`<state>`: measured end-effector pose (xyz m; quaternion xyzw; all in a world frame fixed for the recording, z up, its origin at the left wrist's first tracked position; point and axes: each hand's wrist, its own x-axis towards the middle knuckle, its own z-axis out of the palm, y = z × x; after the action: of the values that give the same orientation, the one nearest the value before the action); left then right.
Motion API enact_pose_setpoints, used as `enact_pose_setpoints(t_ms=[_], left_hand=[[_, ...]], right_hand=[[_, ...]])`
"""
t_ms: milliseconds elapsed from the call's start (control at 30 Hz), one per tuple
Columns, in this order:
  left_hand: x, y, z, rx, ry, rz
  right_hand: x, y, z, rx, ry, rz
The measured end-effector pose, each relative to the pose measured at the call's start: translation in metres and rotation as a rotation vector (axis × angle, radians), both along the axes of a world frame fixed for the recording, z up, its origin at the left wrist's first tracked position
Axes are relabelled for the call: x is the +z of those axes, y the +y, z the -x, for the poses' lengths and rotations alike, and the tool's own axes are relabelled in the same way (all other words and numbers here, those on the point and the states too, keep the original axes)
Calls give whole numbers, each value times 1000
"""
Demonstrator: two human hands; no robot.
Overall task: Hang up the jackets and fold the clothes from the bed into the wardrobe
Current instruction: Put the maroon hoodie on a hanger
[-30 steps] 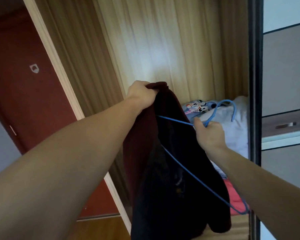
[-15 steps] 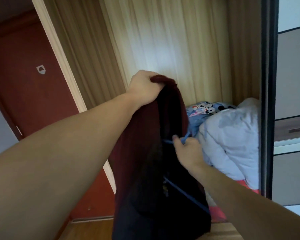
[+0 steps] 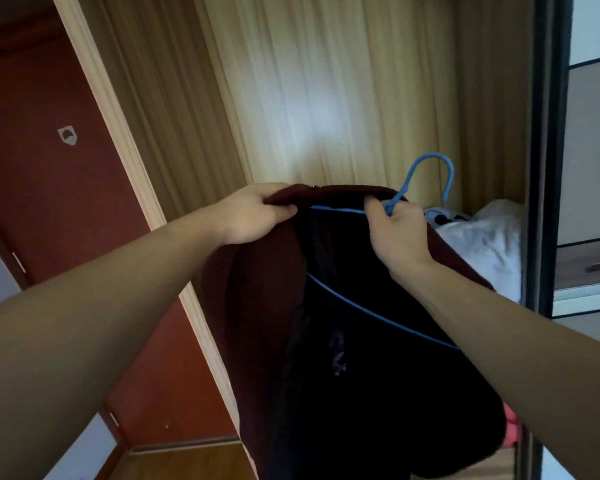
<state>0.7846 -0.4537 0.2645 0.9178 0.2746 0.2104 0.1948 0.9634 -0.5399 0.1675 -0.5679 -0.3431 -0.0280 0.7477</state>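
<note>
Hanger going into jacket; hook now rising clear above the collar.
Left hand [image 3: 257, 216] is gripping the dark red jacket [image 3: 267, 306] collar; right hand [image 3: 395, 233] fingers are clamping the blue hanger [image 3: 430, 174] neck, raised before the open wardrobe [image 3: 326, 98]. Hanging should follow.

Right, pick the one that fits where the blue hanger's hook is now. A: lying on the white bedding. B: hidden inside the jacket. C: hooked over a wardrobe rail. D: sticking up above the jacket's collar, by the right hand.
D: the hanger has its hook rising free above the jacket collar, with the right hand gripping its neck; no rail shows.
</note>
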Motion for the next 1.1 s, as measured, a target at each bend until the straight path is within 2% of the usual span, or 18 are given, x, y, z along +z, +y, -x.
enact_pose_setpoints(t_ms=[100, 167, 300, 467, 533, 667, 700, 767, 867, 933, 1100], left_hand=[[2, -2, -10, 122, 277, -339], [2, -5, -19, 174, 376, -483], [-3, -2, -30, -8, 391, -479], [-14, 3, -38, -102, 406, -711], [-18, 6, -39, -113, 425, -731], [-18, 12, -36, -99, 375, -779], [-16, 13, -35, -103, 364, -785], [-15, 13, -35, -102, 351, -801], [-17, 12, -32, -84, 330, -817], [-20, 13, -26, -92, 310, -793], [-16, 23, -1, -82, 262, -812]], right_hand=[[1, 3, 3, 7, -29, 6], [-2, 6, 3, 60, 5, -11], [-9, 6, -10, 73, 48, -15], [-36, 9, -18, 52, 91, -9], [-63, 5, -17, -11, -27, 30], [-153, -16, -7, -331, -311, 91], [-176, -19, 1, -308, -324, 152], [-209, -17, 21, -84, -307, 356], [-226, 8, 43, 105, -285, 605], [-214, 20, 47, 143, -148, 658], [-200, 33, 73, 651, -54, 563]])
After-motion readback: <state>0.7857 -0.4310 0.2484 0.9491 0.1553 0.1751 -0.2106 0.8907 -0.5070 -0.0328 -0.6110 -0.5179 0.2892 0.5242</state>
